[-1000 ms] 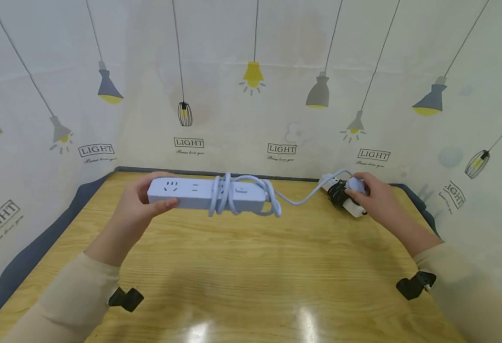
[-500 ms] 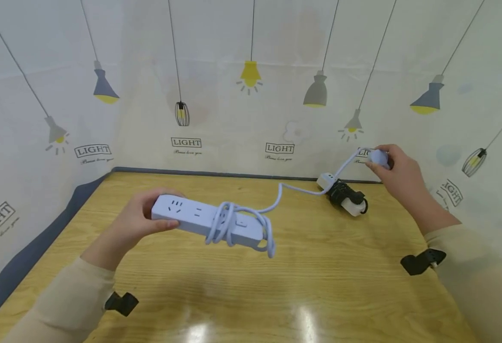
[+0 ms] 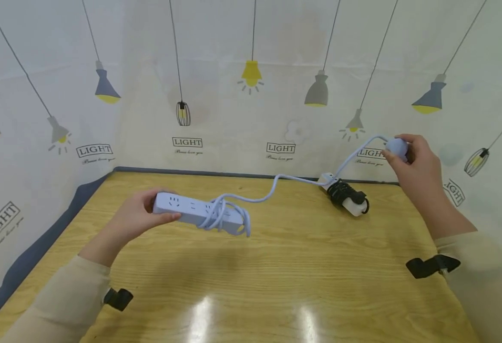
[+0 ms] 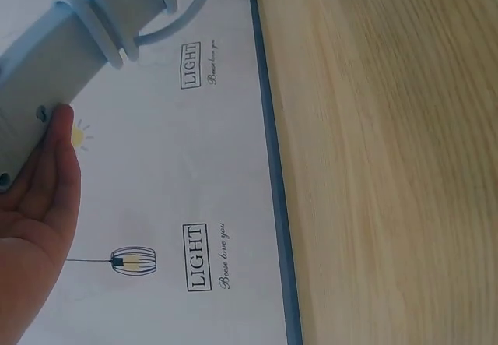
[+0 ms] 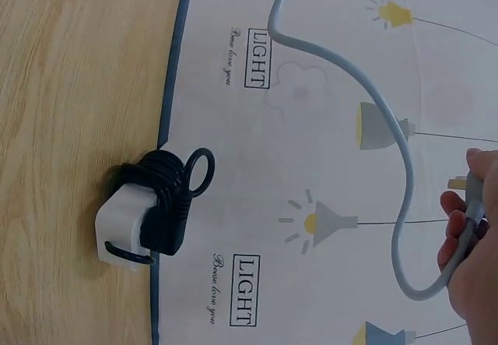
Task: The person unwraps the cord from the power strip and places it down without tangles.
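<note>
My left hand (image 3: 137, 216) grips one end of a pale blue-white power strip (image 3: 184, 206), holding it above the table with its sockets facing me. Loops of its cord (image 3: 216, 214) are wound round the strip's other end. From there a loose stretch of cord runs right to the plug (image 3: 397, 148), which my right hand (image 3: 422, 166) pinches up high. Metal prongs (image 5: 457, 183) poke out between the fingers in the right wrist view. Seen from the left wrist, the underside of the strip (image 4: 47, 72) lies against the fingers (image 4: 66, 166).
A second power strip, white (image 3: 354, 206) and wrapped in a black cord (image 3: 341, 191), lies at the table's back right. The wooden table (image 3: 251, 267) ends at a cloth backdrop (image 3: 229, 119) printed with lamps, standing behind and at both sides.
My right hand has lifted the plug up and to the right, drawing out more cord. The strip in my left hand has dipped and tilted, its cord-wrapped end lower, with fewer loops showing.
</note>
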The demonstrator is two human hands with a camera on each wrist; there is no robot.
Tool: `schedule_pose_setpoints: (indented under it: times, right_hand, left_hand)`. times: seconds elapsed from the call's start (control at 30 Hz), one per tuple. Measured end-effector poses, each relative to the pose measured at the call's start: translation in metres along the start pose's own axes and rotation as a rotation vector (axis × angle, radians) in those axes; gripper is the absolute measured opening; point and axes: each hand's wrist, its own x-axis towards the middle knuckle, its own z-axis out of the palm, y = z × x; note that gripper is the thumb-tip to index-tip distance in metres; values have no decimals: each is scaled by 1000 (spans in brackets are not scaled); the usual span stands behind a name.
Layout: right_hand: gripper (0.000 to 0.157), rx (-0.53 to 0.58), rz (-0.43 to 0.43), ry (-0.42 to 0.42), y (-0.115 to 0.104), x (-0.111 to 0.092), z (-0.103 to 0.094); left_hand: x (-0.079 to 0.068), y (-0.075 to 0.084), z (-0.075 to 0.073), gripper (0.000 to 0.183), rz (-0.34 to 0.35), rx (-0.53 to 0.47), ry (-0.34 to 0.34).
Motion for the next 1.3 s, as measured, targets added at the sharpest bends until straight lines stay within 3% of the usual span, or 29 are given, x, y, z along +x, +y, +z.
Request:
schedule_pose_setpoints:
  times: [0.2,0.37,0.57,0.67,0.8,1.0,1.3]
  right_hand:
    - [57,-15,-53,75,-11,-15,-11]
    - [53,-11,-62,117,-17,-24,-22]
    - [54,-41,-52,94,-13,-34,-26]
    - [56,-60,-69,54,-8,-39,-24]
    - [56,-75,-69,-2,2,-44,-21]
    - [58,-110,-74,-97,14,-46,-9]
    - [52,-149,-122,-247,27,-50,28]
  left_hand:
    - [1,-3,-3,59,-46,152,98]
    - [0,-3,-6,61,-93,165,199]
    - [1,-7,-9,64,-184,35,391]
    - [2,-11,-13,55,-207,-106,484]
    - [2,-15,-17,39,-216,-266,553]
    - [-1,-8,-18,35,-188,-426,574]
    - [-7,15,-9,33,-51,-514,527]
